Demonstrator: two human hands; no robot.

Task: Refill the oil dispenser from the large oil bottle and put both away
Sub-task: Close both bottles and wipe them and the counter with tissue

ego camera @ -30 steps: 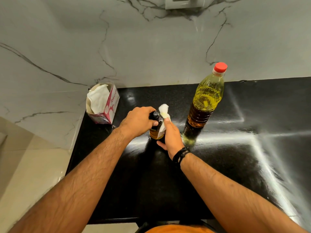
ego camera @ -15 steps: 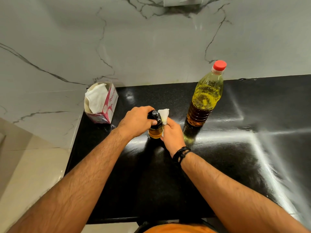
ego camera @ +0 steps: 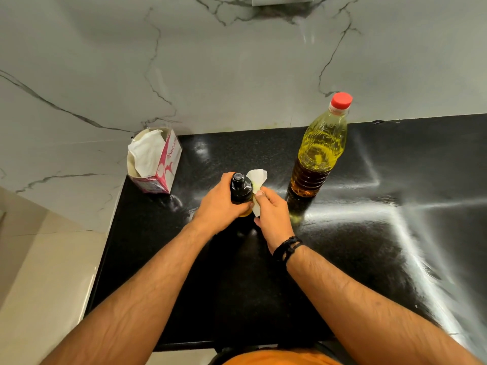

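I see a glossy black countertop (ego camera: 342,259) under a veined marble wall (ego camera: 237,75). My left hand (ego camera: 220,206) grips the oil dispenser (ego camera: 241,189); my right hand (ego camera: 272,214) pinches a tissue (ego camera: 257,180) against it. Beyond the dispenser, rightward, the capped large oil bottle (ego camera: 320,148) stands upright; leftward, a tissue box (ego camera: 155,160).

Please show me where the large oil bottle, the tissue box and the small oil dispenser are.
large oil bottle (ego camera: 322,148), head view, on its yellow body.
tissue box (ego camera: 170,164), head view, on its pink side.
oil dispenser (ego camera: 240,187), head view, on its black top.
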